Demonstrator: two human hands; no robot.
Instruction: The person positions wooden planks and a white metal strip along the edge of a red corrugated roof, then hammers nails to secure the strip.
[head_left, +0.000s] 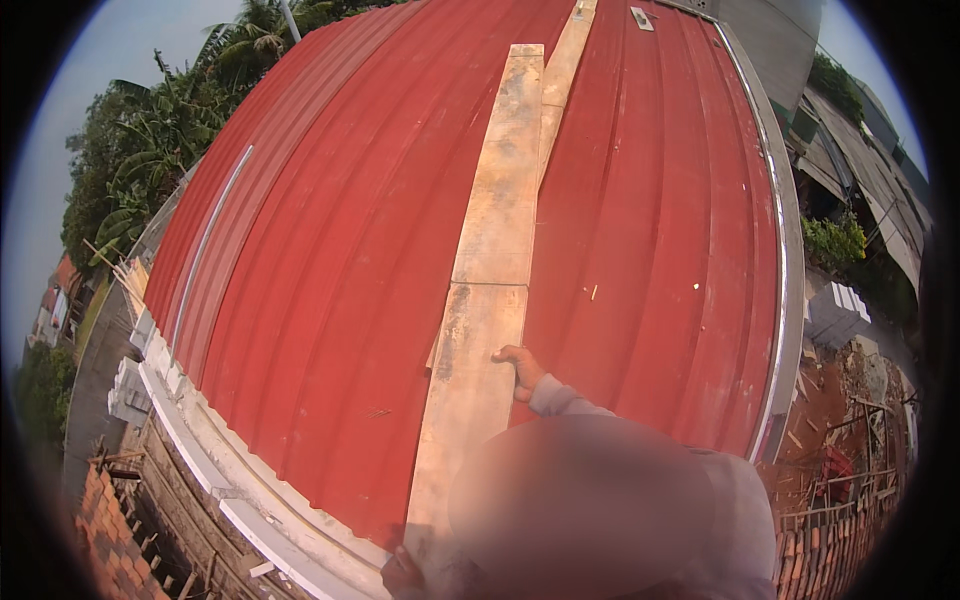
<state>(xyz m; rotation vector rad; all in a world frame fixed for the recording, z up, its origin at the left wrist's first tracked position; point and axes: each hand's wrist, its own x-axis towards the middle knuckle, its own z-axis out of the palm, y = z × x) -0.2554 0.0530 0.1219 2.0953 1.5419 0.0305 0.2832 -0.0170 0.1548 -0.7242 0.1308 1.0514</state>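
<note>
A red corrugated roof (330, 250) fills the frame. A long wooden plank (478, 330) runs up its centre. The right hand (520, 366) grips the plank's right edge; the left hand (402, 574), bottom centre, seemingly holds its lower end.

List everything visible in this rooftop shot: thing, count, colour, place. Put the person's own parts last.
roof sheeting: one expanse, red, ribbed, fills the centre.
wooden planks: at least three, pale tan, laid end to end up the roof's middle.
edge trim: one strip, silver, along the roof's right edge.
gutter: one, white, along the lower left eave.
brick wall: one, red-orange, bottom left.
trees: a cluster, green, upper left.
white blocks: one stack, on the ground at right.
right hand: one, resting on the nearest plank's right edge, grey sleeve behind.
left hand: one, dark, at the plank's lower end; grip unclear.
</note>
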